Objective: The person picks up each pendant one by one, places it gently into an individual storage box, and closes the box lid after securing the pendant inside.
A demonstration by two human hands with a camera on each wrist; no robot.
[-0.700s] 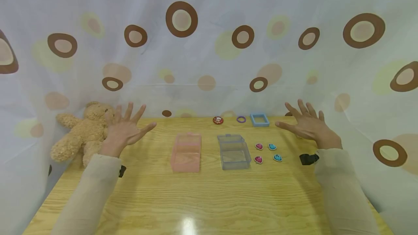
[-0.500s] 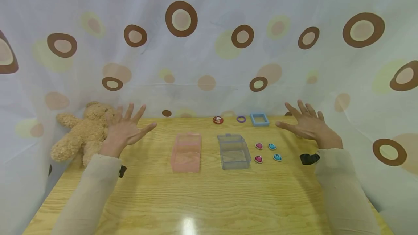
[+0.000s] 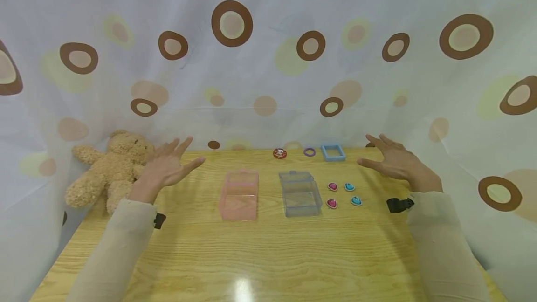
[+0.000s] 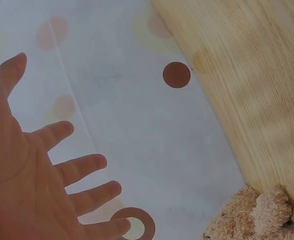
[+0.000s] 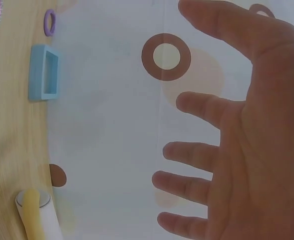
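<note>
My left hand (image 3: 167, 166) hovers open above the table's far left, fingers spread, right beside a tan teddy bear (image 3: 106, 170). The left wrist view shows its straight fingers (image 4: 72, 170) against the curtain, with the teddy bear (image 4: 251, 217) low in the corner. My right hand (image 3: 392, 160) hovers open over the far right, holding nothing; its fingers (image 5: 201, 150) are spread. Between the hands stand a pink box (image 3: 239, 195) and a grey-blue box (image 3: 299, 194), both open-topped. Two pink and two blue gems (image 3: 344, 194) lie right of the grey-blue box.
Along the back edge of the wooden table (image 3: 260, 255) lie a red disc (image 3: 279, 153), a purple ring (image 3: 309, 152) and a blue rectangular frame (image 3: 333, 152). A white and yellow roll (image 5: 37, 212) lies near the curtain (image 3: 268, 59). Black wrist straps (image 3: 397, 204) show at both sleeves.
Both hands have tipped forward and lowered slightly, the fingers now pointing more toward the curtain. Nothing on the table has moved.
</note>
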